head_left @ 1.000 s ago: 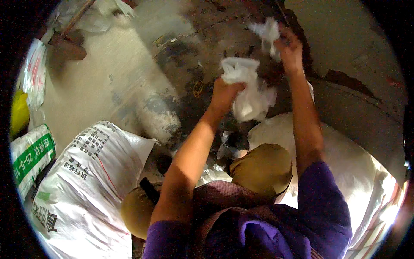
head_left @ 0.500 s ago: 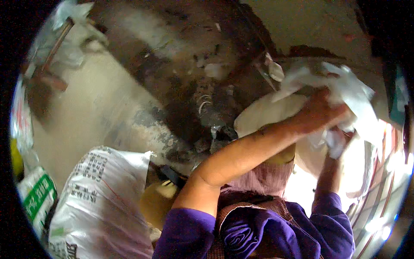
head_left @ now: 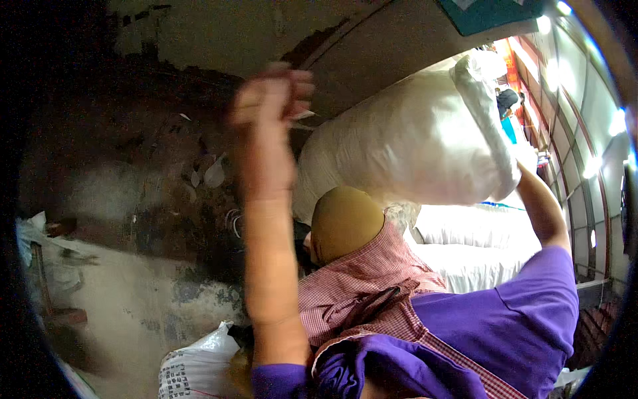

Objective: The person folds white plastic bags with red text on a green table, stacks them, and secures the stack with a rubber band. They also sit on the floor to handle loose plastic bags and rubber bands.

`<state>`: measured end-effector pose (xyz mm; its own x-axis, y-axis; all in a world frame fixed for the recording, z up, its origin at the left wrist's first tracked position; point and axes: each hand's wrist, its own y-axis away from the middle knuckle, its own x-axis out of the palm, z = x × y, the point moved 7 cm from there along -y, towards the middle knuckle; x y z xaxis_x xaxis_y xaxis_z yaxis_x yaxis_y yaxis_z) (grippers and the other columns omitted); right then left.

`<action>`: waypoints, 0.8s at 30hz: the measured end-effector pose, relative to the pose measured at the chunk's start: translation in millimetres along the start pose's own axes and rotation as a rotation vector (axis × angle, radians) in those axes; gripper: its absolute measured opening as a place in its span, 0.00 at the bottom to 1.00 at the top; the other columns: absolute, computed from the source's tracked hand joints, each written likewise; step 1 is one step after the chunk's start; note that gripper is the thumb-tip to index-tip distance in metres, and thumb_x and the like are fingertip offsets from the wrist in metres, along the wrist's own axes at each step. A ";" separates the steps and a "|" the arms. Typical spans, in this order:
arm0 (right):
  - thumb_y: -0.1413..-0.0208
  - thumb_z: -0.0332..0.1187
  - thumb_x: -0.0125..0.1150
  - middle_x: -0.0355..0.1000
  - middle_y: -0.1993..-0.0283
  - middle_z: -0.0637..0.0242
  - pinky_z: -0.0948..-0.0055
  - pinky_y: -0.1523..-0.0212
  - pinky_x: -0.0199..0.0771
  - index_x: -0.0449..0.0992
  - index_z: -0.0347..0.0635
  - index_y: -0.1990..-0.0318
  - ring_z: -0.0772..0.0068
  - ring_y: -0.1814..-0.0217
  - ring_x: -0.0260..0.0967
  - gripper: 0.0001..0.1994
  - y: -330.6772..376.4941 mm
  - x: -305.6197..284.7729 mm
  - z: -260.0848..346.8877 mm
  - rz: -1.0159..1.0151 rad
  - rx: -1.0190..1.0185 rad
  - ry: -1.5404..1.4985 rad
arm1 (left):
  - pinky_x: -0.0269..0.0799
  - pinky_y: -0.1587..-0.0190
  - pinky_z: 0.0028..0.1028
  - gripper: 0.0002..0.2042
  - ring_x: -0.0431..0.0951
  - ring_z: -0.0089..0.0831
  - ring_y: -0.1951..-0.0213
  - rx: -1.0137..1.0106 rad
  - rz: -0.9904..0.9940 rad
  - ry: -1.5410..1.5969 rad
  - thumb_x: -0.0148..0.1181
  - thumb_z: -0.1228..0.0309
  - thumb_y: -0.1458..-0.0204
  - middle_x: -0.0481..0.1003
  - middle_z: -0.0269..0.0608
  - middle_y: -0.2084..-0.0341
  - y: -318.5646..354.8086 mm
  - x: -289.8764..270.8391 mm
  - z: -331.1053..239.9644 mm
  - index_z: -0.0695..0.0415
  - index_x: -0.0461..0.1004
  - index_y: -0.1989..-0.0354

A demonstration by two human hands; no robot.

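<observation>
Two bare arms, up out of purple sleeves [head_left: 531, 312] over a checked apron [head_left: 372, 286]. Nearest, the left hand [head_left: 269, 100]: raised high and smeared by blur, fingers bunched together, seemingly nipped on a pale scrap [head_left: 300, 115], probably held clear of the load. Beside the forearm, a bent knee in tan cloth [head_left: 345, 223], tucked under the big white sack [head_left: 412, 146], likely as a prop for its weight. Further right, the right hand [head_left: 526, 158] reaching to the sack's gathered neck, mostly hidden and washed out by glare; grip there impossible to tell, though placed as if to steady that end. Low down, a small printed white bag [head_left: 193, 372] on the stained floor [head_left: 133, 199]. Beyond, a cracked wall.
</observation>
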<state>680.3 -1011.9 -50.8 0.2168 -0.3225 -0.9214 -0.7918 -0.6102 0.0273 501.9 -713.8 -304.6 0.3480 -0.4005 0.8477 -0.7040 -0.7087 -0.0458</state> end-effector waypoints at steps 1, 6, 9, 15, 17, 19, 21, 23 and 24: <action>0.52 0.29 0.63 0.66 0.49 0.62 0.70 0.48 0.65 0.64 0.43 0.47 0.69 0.48 0.63 0.24 -2.1 7.8 -2.1 0.025 0.015 0.032 | 0.71 0.56 0.29 0.14 0.75 0.32 0.57 0.057 -0.056 0.146 0.47 0.65 0.43 0.75 0.45 0.59 -7.6 -36.9 -7.4 0.59 0.69 0.52; 0.51 0.30 0.62 0.68 0.51 0.62 0.71 0.49 0.67 0.67 0.43 0.49 0.70 0.50 0.65 0.20 -7.3 28.6 -7.4 0.059 0.003 0.031 | 0.69 0.51 0.36 0.15 0.69 0.38 0.53 0.313 -0.470 0.378 0.50 0.70 0.45 0.70 0.48 0.56 7.7 -177.3 -81.4 0.62 0.65 0.51; 0.50 0.30 0.62 0.69 0.53 0.62 0.72 0.51 0.68 0.69 0.42 0.51 0.70 0.52 0.67 0.18 21.4 7.3 2.2 0.043 -0.019 0.044 | 0.68 0.57 0.34 0.13 0.69 0.37 0.58 0.418 -0.598 0.365 0.52 0.71 0.46 0.69 0.45 0.59 31.1 -229.2 -110.8 0.60 0.65 0.54; 0.48 0.31 0.61 0.72 0.55 0.62 0.73 0.53 0.70 0.73 0.41 0.54 0.71 0.54 0.69 0.14 71.3 -69.6 110.0 -0.106 -0.263 -0.050 | 0.68 0.62 0.30 0.08 0.71 0.31 0.63 0.435 -0.782 0.248 0.52 0.73 0.46 0.72 0.40 0.64 47.9 -299.3 -110.8 0.57 0.68 0.58; 0.48 0.31 0.60 0.73 0.56 0.62 0.73 0.53 0.71 0.75 0.41 0.55 0.71 0.55 0.70 0.13 77.2 -63.6 157.0 -0.094 -0.396 -0.211 | 0.67 0.63 0.28 0.06 0.71 0.29 0.64 0.356 -0.802 0.139 0.54 0.75 0.48 0.73 0.40 0.65 46.1 -291.2 -89.1 0.55 0.71 0.62; 0.47 0.32 0.60 0.74 0.57 0.61 0.73 0.54 0.71 0.76 0.41 0.56 0.72 0.56 0.71 0.12 33.1 -3.0 216.0 0.023 -0.604 -0.529 | 0.66 0.66 0.24 0.06 0.71 0.24 0.67 0.303 -0.930 -0.089 0.56 0.77 0.50 0.74 0.39 0.69 71.8 -307.3 -92.6 0.58 0.72 0.63; 0.47 0.32 0.60 0.75 0.58 0.61 0.74 0.55 0.72 0.77 0.41 0.57 0.72 0.57 0.72 0.11 -7.7 71.2 284.9 0.189 -0.675 -0.773 | 0.66 0.67 0.23 0.07 0.72 0.23 0.69 0.226 -1.026 -0.310 0.58 0.78 0.52 0.75 0.38 0.70 88.4 -335.3 -70.9 0.61 0.73 0.64; 0.45 0.36 0.60 0.75 0.69 0.65 0.75 0.62 0.71 0.77 0.38 0.57 0.73 0.65 0.72 0.13 -55.8 150.3 335.2 0.290 -0.611 -0.960 | 0.70 0.65 0.28 0.08 0.76 0.29 0.68 0.174 -1.093 -0.678 0.58 0.79 0.53 0.77 0.40 0.67 98.7 -344.8 -46.5 0.63 0.75 0.62; 0.45 0.38 0.60 0.75 0.67 0.65 0.75 0.62 0.72 0.77 0.39 0.58 0.73 0.64 0.72 0.13 -83.7 195.2 351.8 0.445 -0.512 -1.044 | 0.71 0.61 0.29 0.08 0.77 0.33 0.66 0.112 -1.012 -0.887 0.58 0.77 0.51 0.78 0.43 0.68 100.9 -346.7 -35.8 0.65 0.76 0.63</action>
<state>587.9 -769.2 -369.3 -0.7557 0.0124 -0.6548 -0.3157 -0.8829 0.3476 288.2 -625.7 -584.2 0.9895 0.1149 -0.0881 0.1370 -0.9401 0.3121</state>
